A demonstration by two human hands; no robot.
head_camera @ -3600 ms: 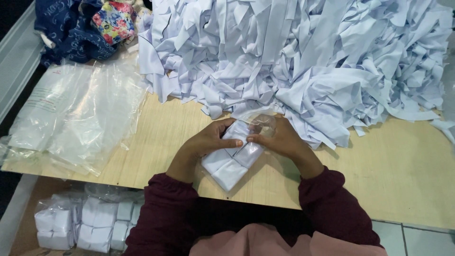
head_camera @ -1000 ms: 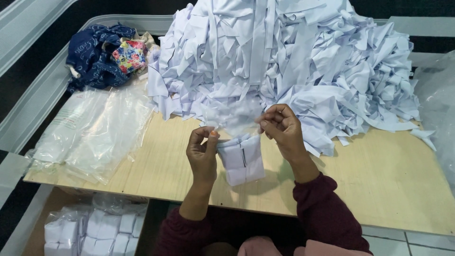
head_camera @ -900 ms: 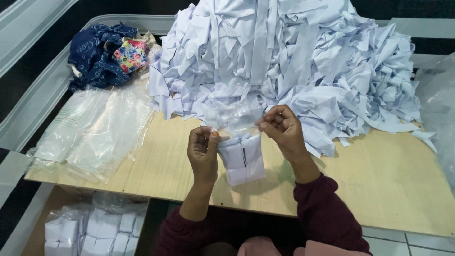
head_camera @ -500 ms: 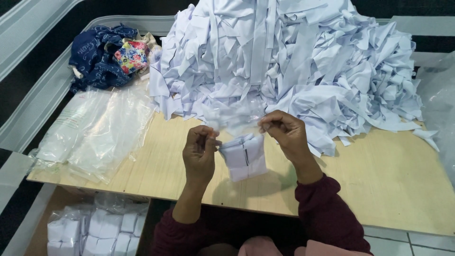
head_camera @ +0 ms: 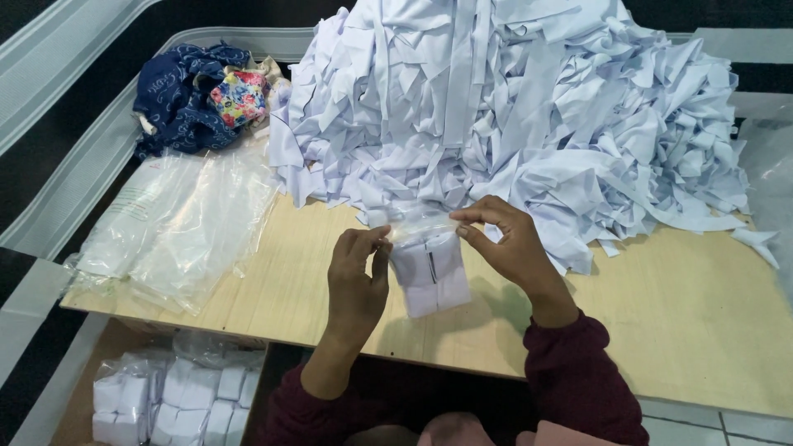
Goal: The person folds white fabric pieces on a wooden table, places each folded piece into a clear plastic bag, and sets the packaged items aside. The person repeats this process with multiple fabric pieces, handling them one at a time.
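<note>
Your left hand and right hand hold a small clear bag of folded white pieces up above the wooden table — each hand pinches one top corner between thumb and fingertips, the other fingers loosely curled. The bag hangs between and just below your fingertips. Beyond them rises the heap of white fabric strips; left of your left fingers lie empty clear bags.

Cloth strip heap at the back of the table. Bags stacked on the table's left part, bundled fabric behind them. Packed pouch held between left hand and right hand, before the heap. Filled packs below the table's front left edge.
</note>
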